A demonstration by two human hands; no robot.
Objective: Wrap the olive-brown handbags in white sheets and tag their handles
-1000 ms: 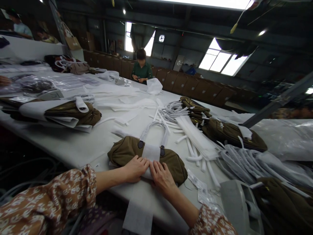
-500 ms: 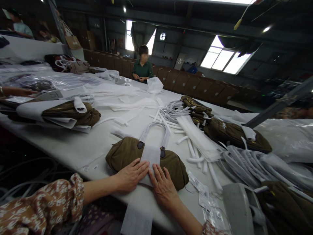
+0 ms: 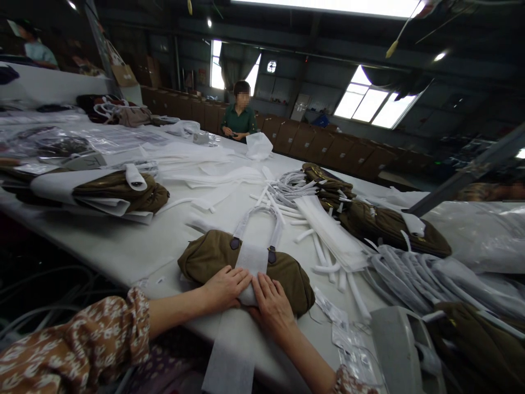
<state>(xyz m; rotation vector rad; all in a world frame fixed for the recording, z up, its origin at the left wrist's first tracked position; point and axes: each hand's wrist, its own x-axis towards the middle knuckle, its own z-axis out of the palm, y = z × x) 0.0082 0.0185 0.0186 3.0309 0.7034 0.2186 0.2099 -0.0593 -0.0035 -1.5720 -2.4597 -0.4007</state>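
Observation:
An olive-brown handbag lies on the table in front of me, its two wrapped handles pointing away. Across its middle runs a white wrapping strip, whose loose end hangs over the table's near edge. My left hand is closed on the bag's near side, fingers over the strip and thumb lower down. Beside it, my right hand grips the same side, its thumb tucked beneath. The fingertips of both hands nearly meet on the strip. The bag's underside is hidden.
Stacked brown bags lie at left. White strips and foam tubes are at right, near more bags. A grey tape dispenser stands at the near right. Across the table is a person in green.
My hands were lying flatter on the strip; now the fingers curl over the bag's near side with the thumbs lower. The bag has barely moved.

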